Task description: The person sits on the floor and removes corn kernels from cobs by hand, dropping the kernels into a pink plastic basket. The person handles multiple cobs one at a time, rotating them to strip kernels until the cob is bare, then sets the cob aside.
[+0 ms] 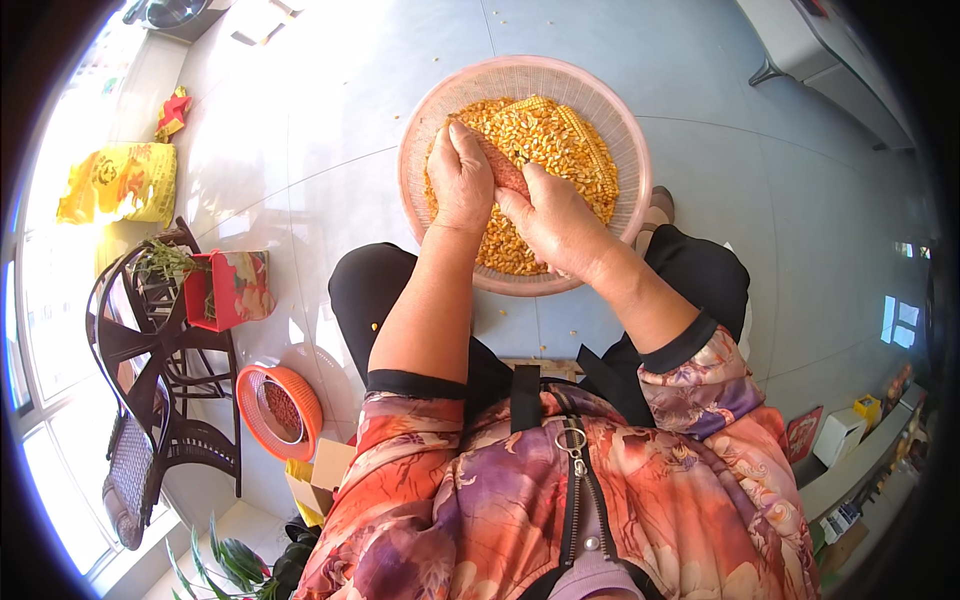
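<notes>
A pink plastic basket [639,142] stands on the floor between my knees. Loose yellow corn kernels [517,244] fill much of it, and an ear of corn [583,139] with its kernels on lies among them at the right. Over the kernels, my left hand [463,180] is wrapped around the far end of a reddish corn cob [504,166]. The cob's visible side is bare of kernels. My right hand [559,217] grips its near end, thumb close to the left hand. Both palms' inner sides are hidden.
Stray kernels [502,313] dot the tiled floor. To the left are a dark woven chair [161,337], a red box [225,289], an orange basket [304,405] and a yellow bag [124,184]. White furniture [810,45] stands at the upper right.
</notes>
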Tool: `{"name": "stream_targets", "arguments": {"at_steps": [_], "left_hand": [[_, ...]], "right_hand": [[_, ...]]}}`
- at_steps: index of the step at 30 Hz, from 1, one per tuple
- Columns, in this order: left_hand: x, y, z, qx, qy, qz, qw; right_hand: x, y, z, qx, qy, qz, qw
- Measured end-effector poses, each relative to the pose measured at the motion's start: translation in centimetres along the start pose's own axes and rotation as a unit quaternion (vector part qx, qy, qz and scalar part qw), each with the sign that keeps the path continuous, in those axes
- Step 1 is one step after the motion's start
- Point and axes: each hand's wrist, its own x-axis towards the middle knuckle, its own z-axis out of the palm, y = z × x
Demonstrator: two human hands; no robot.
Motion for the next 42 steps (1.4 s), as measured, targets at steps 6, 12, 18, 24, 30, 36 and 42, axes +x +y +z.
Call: {"name": "stream_targets", "arguments": {"at_steps": [6, 12, 18, 24, 30, 36, 42], "left_hand": [[-0.6, 0.1, 0.2, 0.043, 0.002, 0.028, 0.999], [-0.8, -1.1, -0.1, 0.006, -0.015, 0.013, 1.0], [-1.2, 2.0, -0.8, -0.169, -0.059, -0.144, 0.973], [-0.3, 3.0, -1.6, -0.289, -0.048, -0.214, 0.932], [-0.1, 3.3, -2.0, -0.296, -0.087, -0.225, 0.924], [-1.1, 3.8, -1.8, -0.073, -0.081, -0.113, 0.988], [-1.1, 3.5, -1.5, -0.176, -0.042, -0.129, 0.975]], "right_hand": [[-0.6, -1.6, -2.7, 0.126, -0.123, 0.133, 0.975], [-0.6, -0.9, -4.0, 0.208, -0.163, 0.125, 0.956], [0.0, 0.5, -4.8, 0.351, -0.222, 0.144, 0.898], [0.4, 0.2, -4.5, 0.496, -0.259, 0.209, 0.802], [0.7, 0.0, -3.9, 0.513, -0.238, 0.212, 0.797], [0.4, -0.2, -3.2, 0.533, -0.256, 0.241, 0.769], [0.5, 0.6, -3.0, 0.568, -0.284, 0.217, 0.742]]}}
